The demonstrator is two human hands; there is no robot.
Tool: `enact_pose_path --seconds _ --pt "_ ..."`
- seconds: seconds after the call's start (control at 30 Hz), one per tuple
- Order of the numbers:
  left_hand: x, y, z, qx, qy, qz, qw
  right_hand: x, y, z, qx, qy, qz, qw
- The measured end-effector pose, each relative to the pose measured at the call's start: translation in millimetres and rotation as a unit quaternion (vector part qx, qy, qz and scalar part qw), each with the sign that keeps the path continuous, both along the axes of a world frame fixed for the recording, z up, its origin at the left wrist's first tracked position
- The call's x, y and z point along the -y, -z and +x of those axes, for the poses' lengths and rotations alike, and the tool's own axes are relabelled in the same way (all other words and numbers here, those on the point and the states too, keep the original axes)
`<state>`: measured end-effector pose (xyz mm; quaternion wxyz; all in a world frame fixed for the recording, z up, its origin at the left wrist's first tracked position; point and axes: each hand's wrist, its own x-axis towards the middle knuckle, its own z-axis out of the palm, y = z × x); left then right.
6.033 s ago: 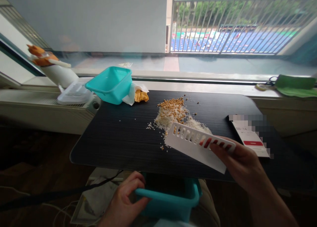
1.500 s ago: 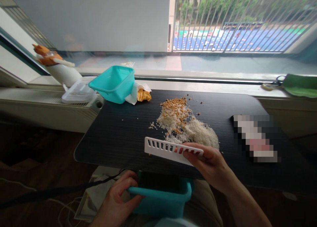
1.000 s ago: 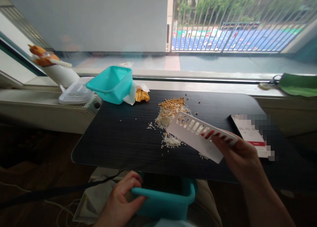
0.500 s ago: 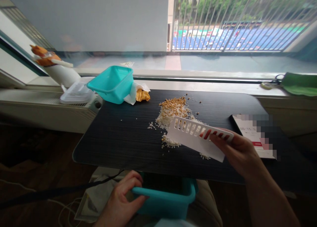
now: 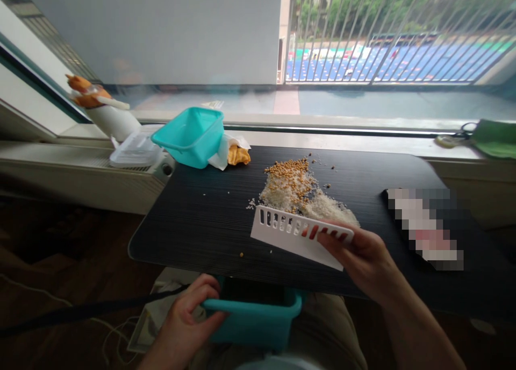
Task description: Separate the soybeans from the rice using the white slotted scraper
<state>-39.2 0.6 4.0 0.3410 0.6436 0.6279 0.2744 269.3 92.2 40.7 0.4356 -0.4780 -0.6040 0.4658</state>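
My right hand [image 5: 368, 265] grips the right end of a white slotted plastic plate [image 5: 294, 243], thumb on the near face. The plate is tilted on its long edge over the black table, in front of a heap of white rice grains [image 5: 278, 195] mixed with yellow beans [image 5: 288, 168]. More rice [image 5: 328, 208] lies behind the plate to the right. One loose bean [image 5: 241, 255] rests nearer the table edge. Below that edge, my left hand [image 5: 187, 319] is closed around the left rim of a teal plastic bin [image 5: 252, 324]; its inside is dark.
Another teal bin [image 5: 197, 149] stands at the back left beside a crumpled yellow-and-white wrapper [image 5: 238, 155]. A clear lid [image 5: 136, 148] lies on the sill. A blurred-out flat device [image 5: 427, 233] is on the table's right. Green cloth [image 5: 494, 139] lies on the right sill.
The plate has moved left and slightly down with my right hand. The small rice patches near the front of the table no longer show. My left hand still holds the bin.
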Motion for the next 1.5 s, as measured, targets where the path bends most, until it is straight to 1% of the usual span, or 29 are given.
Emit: enact_pose_path --seconds 0.1,0.17,0.23,0.37,0.4,0.43,0.47,0.5,0.57,0.63,0.7,0.77,0.87,0.97,1.07,1.13,1.27,1.37,1.5 --pt "1.1 1.7 -13.3 -0.010 -0.016 0.022 1.000 2.7 -0.3 -6.1 0.008 -0.002 0.010 1.000" --pt "2.0 2.6 -17.9 -0.016 -0.022 0.028 0.999 4.9 -2.9 -12.3 0.016 -0.015 0.013 1.000" --pt "2.5 3.6 -19.0 -0.017 -0.020 0.032 0.999 8.1 -8.0 -21.2 0.031 -0.052 0.006 0.998" --pt "2.8 5.9 -15.0 -0.006 -0.004 0.054 0.999 17.2 -22.9 -34.5 0.066 -0.153 -0.012 0.986" --pt "2.9 5.9 -13.2 -0.001 -0.001 0.057 0.998 19.2 -26.0 -34.1 0.071 -0.167 -0.009 0.983" --pt "3.0 5.6 -11.3 0.002 0.000 0.057 0.998 20.9 -28.2 -32.0 0.074 -0.163 -0.004 0.984" --pt "3.0 4.8 -9.1 0.003 0.001 0.053 0.999 22.0 -29.3 -28.3 0.074 -0.140 0.003 0.987" --pt "2.9 3.6 -6.7 0.002 0.002 0.046 0.999 22.7 -29.3 -23.5 0.074 -0.095 0.010 0.993" --pt "2.5 0.6 -1.3 0.000 0.003 0.027 1.000 22.7 -26.9 -12.5 0.075 0.024 0.024 0.997" --pt "1.5 -2.3 4.1 0.001 0.006 0.002 1.000 21.4 -23.6 -3.1 0.091 0.123 0.032 0.988" --pt "0.4 -4.2 8.4 0.006 0.009 -0.018 1.000 19.7 -21.4 2.5 0.120 0.175 0.030 0.977" --pt "-0.7 -4.7 10.9 0.009 0.011 -0.029 0.999 18.4 -21.2 4.5 0.138 0.187 0.024 0.972" --pt "-1.6 -4.0 11.8 0.010 0.012 -0.028 0.999 18.3 -22.2 4.4 0.126 0.159 0.021 0.979" --pt "-1.1 -3.1 11.2 0.014 0.013 -0.027 0.999 20.1 -22.2 5.4 0.082 0.125 0.014 0.989" --pt "0.2 -1.6 11.0 0.017 0.012 -0.024 0.999 21.4 -20.5 6.7 0.049 0.125 0.003 0.991" --pt "1.1 -0.1 11.1 0.016 0.010 -0.022 1.000 21.2 -19.4 5.6 0.044 0.123 0.000 0.991" --pt "2.2 1.6 11.8 0.017 0.001 -0.026 1.000 21.3 -20.2 -1.8 0.055 0.079 -0.006 0.995" --pt "1.0 -1.0 12.7 0.020 0.008 -0.029 0.999 24.8 -23.5 -5.6 0.066 0.046 -0.015 0.997" --pt "-1.8 -6.0 13.7 0.018 0.027 -0.025 0.999 31.0 -26.4 -4.6 0.051 -0.008 -0.050 0.997"
